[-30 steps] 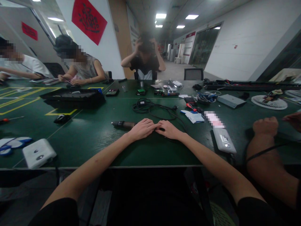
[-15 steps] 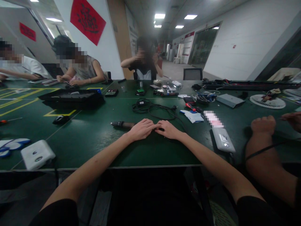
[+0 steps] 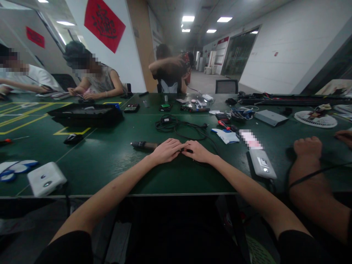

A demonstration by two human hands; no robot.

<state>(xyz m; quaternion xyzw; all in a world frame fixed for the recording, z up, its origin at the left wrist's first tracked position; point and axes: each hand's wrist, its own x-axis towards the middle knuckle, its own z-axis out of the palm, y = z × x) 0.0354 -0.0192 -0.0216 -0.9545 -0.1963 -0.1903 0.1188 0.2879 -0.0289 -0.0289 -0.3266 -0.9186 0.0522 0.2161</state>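
Note:
My left hand [image 3: 165, 151] and my right hand [image 3: 198, 151] meet fingertip to fingertip at the middle of the green table [image 3: 110, 161]. A dark cylindrical tool [image 3: 143, 145] lies on the table. Its tip sticks out to the left and its handle runs under my left hand, whose fingers are curled over it. The fingers of my right hand are pressed together on a small dark piece [image 3: 188, 150] between the two hands; I cannot make out what it is.
A white box [image 3: 46, 178] lies near left, another white device [image 3: 262, 163] near right. A black cable coil [image 3: 176, 124] and a black tray [image 3: 85, 114] lie beyond my hands. A co-worker's fist [image 3: 308, 147] rests at right. Other people sit across the table.
My hands have stayed where they were. The person across the table has lowered their arms from the top of the head and now holds something red in front of it.

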